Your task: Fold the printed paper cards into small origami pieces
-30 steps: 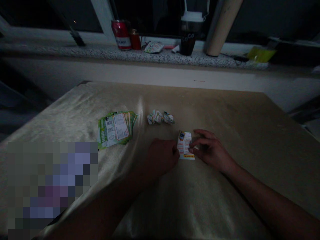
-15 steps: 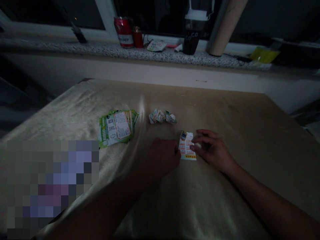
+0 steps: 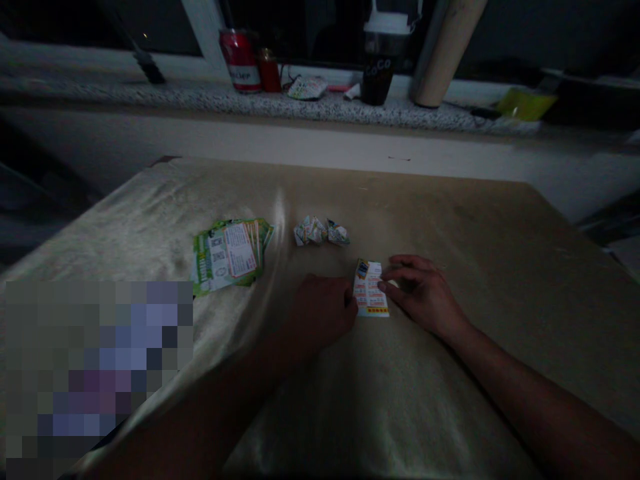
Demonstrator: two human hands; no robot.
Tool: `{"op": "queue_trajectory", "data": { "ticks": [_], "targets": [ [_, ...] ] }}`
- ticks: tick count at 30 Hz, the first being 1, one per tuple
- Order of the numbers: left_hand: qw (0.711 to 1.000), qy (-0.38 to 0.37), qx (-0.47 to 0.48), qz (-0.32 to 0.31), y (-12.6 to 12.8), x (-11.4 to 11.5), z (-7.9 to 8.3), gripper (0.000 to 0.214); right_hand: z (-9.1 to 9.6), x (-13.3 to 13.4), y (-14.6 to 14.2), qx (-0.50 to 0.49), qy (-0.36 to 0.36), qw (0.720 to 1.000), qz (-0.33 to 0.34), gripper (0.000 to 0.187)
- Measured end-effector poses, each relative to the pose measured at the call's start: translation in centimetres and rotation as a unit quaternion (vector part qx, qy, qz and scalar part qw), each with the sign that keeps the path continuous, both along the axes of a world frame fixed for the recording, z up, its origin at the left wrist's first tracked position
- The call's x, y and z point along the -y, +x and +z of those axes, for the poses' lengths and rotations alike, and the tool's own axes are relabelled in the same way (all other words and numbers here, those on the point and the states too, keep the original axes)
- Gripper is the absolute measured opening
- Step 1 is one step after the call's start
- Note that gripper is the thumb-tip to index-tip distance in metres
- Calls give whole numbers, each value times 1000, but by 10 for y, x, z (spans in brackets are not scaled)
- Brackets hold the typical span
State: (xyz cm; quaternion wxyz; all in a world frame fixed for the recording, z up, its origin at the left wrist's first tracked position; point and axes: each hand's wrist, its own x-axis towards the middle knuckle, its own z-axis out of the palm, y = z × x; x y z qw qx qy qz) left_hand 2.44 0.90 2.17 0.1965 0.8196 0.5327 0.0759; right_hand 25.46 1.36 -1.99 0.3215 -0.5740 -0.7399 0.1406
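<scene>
A small folded paper leaflet (image 3: 371, 293), white with orange print and a yellow strip, lies on the cloth-covered table (image 3: 450, 213). My left hand (image 3: 325, 303) is closed in a loose fist at its left edge, the fingertips mostly hidden. From the other side, my right hand (image 3: 420, 290) has thumb and forefinger drawn close together at the leaflet's right edge, the other fingers curved above. Beyond the leaflet sit several crumpled folded-paper pieces (image 3: 315, 231). To the left, a fanned stack of green-and-white leaflets (image 3: 233, 250) lies flat.
Along the granite windowsill (image 3: 200, 100) stand a red can (image 3: 241, 60), a smaller red container (image 3: 269, 70), a dark cup with a white lid (image 3: 379, 67) and a wooden-coloured post (image 3: 445, 60). A yellow packet (image 3: 525, 103) lies farther right. A blurred-out patch covers the lower left.
The view has shifted slightly. The thumb and forefinger of my right hand have come closer together at the leaflet's edge. My left hand stays at the left edge.
</scene>
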Motion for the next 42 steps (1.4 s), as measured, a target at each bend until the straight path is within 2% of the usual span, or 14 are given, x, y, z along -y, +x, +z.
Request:
{"op": "queue_trajectory", "data": {
  "ticks": [6, 15, 25, 31, 37, 42],
  "targets": [
    [1000, -12, 9, 3, 0, -1, -1, 20, 0, -3, 3, -19, 8, 1000, 22, 12],
    [1000, -9, 7, 8, 0, -1, -2, 19, 9, 0, 11, 120, 2, 988, 94, 20],
    [1000, -18, 15, 12, 0, -1, 0, 18, 25, 11, 16, 175, -29, 974, 140, 40],
    [1000, -16, 22, 13, -1, -1, -1, 19, 25, 11, 19, 161, -19, 969, 184, 28],
    [999, -17, 25, 12, -2, -2, -2, 19, 27, 9, 19, 187, -29, 968, 166, 38],
    [999, -19, 30, 18, -1, -1, -3, 18, 27, 6, 19, 197, -31, 968, 155, 55]
  ]
}}
